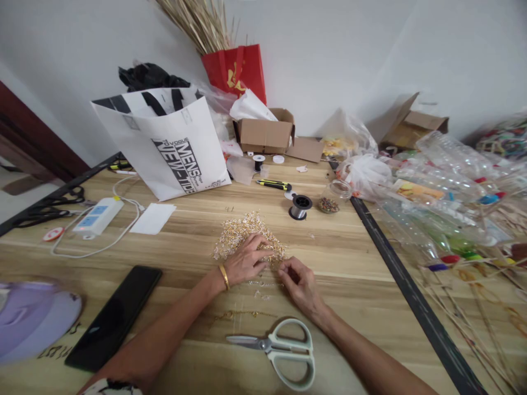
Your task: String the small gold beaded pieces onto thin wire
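Two cropped forearms point(370, 351) flanked the scissors point(265, 344). Beyond the scissors, the left hand point(246, 260), fingers loosely spread, partly hid the bead pile point(242, 230); whether the right hand point(302, 282), fingertips drawn together, gripped anything, I couldn't tell. Beneath the scissors, a wood-grained table point(341, 241) ran toward a pale wall point(321, 60).

Desk point(358, 274): wood-grain top, heap of small gold and clear pieces point(236, 231) near centre. O'clock positions from heap: wire spool point(300, 207) and clear jar point(329, 204) at 2, scissors point(265, 344) at 5:30, gold chain point(235, 314) at 6, black phone point(115, 316) at 8, white bag point(171, 148) at 11.
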{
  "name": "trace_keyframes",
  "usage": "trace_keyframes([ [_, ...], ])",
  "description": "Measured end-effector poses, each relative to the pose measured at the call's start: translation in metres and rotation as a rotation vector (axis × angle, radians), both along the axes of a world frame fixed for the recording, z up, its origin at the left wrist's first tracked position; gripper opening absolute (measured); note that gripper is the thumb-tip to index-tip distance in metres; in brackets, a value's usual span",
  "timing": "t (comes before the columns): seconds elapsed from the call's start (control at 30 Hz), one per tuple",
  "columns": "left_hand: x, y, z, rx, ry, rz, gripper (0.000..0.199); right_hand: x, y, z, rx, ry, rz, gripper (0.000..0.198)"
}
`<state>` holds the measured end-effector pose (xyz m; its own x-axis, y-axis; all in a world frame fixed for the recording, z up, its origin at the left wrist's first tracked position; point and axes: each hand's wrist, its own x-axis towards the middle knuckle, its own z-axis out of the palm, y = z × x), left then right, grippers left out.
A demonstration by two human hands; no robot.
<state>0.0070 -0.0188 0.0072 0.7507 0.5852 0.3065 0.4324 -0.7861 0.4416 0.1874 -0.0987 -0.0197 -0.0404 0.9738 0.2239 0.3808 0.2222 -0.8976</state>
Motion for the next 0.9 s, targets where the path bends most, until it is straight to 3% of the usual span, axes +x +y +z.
trace_keyframes([
  [0.47,-0.006,0.009,-0.004,-0.002,-0.028,0.072,0.009,0.001,-0.001,0.001,-0.013,-0.004,0.006,0.013],
  [0.9,-0.010,0.016,-0.007,0.018,-0.062,0.190,0.010,0.000,0.000,0.001,-0.006,-0.002,0.004,0.014],
])
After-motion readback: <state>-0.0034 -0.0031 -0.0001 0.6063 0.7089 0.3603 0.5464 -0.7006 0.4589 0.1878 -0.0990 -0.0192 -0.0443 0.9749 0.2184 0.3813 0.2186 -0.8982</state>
